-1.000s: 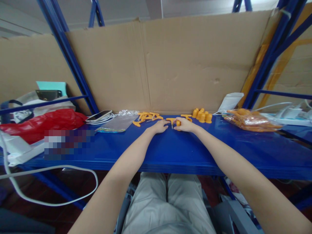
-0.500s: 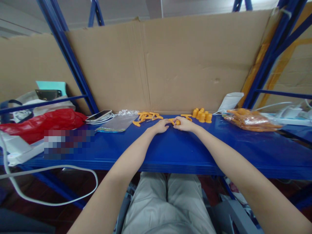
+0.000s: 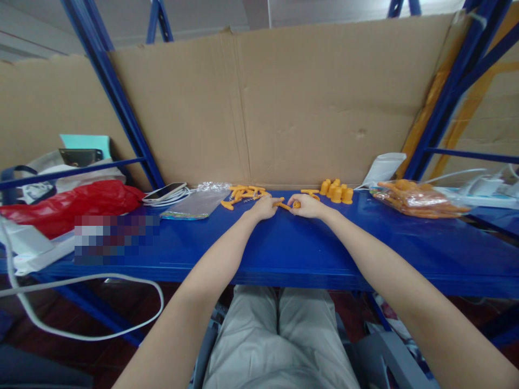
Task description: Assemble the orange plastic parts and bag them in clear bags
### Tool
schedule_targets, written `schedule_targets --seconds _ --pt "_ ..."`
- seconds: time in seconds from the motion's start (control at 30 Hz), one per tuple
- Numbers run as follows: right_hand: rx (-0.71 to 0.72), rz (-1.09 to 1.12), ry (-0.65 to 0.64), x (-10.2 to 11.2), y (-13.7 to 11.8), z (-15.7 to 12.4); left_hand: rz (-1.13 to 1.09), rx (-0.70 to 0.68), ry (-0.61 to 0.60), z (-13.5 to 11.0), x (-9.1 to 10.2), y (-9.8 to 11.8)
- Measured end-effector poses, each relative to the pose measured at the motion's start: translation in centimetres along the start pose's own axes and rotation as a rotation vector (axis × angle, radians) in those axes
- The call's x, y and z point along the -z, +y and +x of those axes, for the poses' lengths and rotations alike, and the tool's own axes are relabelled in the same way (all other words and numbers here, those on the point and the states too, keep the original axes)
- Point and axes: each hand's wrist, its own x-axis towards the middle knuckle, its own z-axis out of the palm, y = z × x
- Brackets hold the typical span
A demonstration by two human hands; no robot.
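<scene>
At the middle of the table, my left hand (image 3: 265, 208) pinches an orange T-handled screw (image 3: 284, 206), its threaded shaft pointing right. Facing it, my right hand (image 3: 308, 207) has its fingers closed around a small orange rounded piece (image 3: 297, 204), most of it hidden by the fingers. The shaft's tip is close to this piece; whether they touch I cannot tell. Behind my left hand lies a loose pile of orange T-handled pieces (image 3: 243, 193). More orange T-shaped parts (image 3: 310, 192) lie just behind my right hand, and several orange cup-shaped pieces (image 3: 336, 190) stand to its right.
A clear plastic bag (image 3: 198, 202) and a phone (image 3: 165, 192) on coiled white cable lie left. A bag of orange parts (image 3: 417, 200) is at the right. Cardboard (image 3: 304, 102) walls off the back of the blue table (image 3: 292, 248); red plastic (image 3: 81, 202) lies far left.
My hands have drawn slightly apart, the left one moving a little left. The threaded shaft now shows between them; before, the orange parts were close together at the fingertips.
</scene>
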Motion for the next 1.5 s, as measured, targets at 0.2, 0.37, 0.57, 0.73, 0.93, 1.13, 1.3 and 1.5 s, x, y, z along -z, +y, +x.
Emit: schedule_targets --seconds 0.2,0.37,0.57,0.73,0.93,1.13,1.3,1.5 --pt "0.008 -0.057 -0.014 -0.2 0.3 0.0 -0.057 0.031 -0.084 -0.5 1.2 0.3" --pt "-0.007 -0.099 0.015 -0.8 1.5 0.5 -0.113 0.130 -0.206 -1.0 2.2 1.1" --pt "0.008 -0.054 0.064 -1.6 3.2 1.1 -0.177 0.239 -0.237 -1.3 2.5 1.7" --pt "-0.100 -0.034 0.016 -1.4 3.7 0.6 -0.213 0.287 -0.208 -1.3 2.4 1.6" --pt "-0.165 -0.133 -0.036 -1.0 3.6 0.5 -0.277 0.341 -0.143 -1.4 2.3 1.4" --pt "-0.251 -0.230 -0.103 -0.5 3.1 0.5 -0.244 0.355 -0.199 -1.7 2.9 1.7" --pt "-0.313 -0.288 -0.122 0.6 1.9 0.1 -0.207 0.345 -0.238 -1.4 2.6 1.0" --pt "-0.354 -0.408 -0.223 2.0 -0.2 -0.6 -0.221 0.338 -0.246 -1.3 2.6 0.7"
